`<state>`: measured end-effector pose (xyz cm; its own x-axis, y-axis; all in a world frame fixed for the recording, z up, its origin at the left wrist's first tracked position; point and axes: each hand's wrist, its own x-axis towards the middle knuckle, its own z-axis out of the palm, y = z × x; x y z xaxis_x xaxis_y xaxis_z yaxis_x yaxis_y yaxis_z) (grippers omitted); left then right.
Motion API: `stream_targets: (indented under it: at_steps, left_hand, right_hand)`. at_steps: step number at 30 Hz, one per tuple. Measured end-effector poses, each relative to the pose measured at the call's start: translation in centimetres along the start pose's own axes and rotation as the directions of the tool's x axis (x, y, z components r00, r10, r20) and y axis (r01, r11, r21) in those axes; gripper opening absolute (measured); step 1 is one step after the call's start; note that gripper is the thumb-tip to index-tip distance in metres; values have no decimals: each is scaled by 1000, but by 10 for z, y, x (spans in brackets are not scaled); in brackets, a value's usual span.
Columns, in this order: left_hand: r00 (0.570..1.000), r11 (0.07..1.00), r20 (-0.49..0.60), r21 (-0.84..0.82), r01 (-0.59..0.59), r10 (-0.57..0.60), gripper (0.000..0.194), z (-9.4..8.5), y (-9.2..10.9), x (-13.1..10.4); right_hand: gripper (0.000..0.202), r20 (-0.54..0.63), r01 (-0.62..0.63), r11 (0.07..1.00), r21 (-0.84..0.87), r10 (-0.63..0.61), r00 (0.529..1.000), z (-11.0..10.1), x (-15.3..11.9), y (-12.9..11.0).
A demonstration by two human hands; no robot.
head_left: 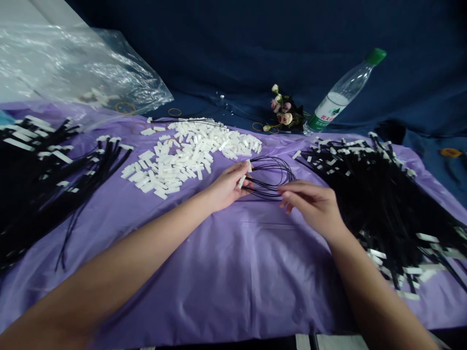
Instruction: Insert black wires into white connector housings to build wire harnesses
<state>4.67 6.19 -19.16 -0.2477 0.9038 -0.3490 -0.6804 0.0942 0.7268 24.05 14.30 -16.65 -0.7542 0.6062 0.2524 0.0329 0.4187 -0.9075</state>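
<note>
My left hand [233, 184] is closed around the white connectors [242, 182] at the ends of a bundle of thin black wires [270, 183]. The wires bend into a loop toward the right, above the purple cloth. At the near right side of this loop, my right hand [310, 201] pinches the wires between thumb and fingertips. Just beyond the left hand lies a loose heap of small white connectors [189, 150].
Piles of black wires with white ends lie at the left [40, 180] and the right [379, 194] of the purple cloth [233, 277]. Behind are a clear plastic bag [95, 63], small artificial flowers [282, 109], rubber bands [175, 112] and a tilted bottle [333, 104].
</note>
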Motion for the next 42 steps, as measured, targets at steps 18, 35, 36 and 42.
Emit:
stream_targets:
  at_steps: [18, 35, 36, 42]
  left_hand:
    - [990, 998, 140, 63, -24, 15, 24, -1, -5, -2]
    - [982, 981, 175, 169, -96, 66, 26, -2, -11, -3]
    - [983, 982, 171, 164, -92, 64, 26, -2, -11, -3]
    - [982, 977, 174, 186, -105, 73, 28, -2, -11, -4]
  right_hand:
    - [10, -399, 12, 997, -77, -42, 916, 6, -3, -6]
    - [18, -267, -54, 934, -354, -45, 963, 19, -3, -3]
    - [18, -263, -83, 944, -319, -4, 965, 19, -3, -3]
    - [24, -266, -209, 963, -169, 160, 951, 18, 0, -6]
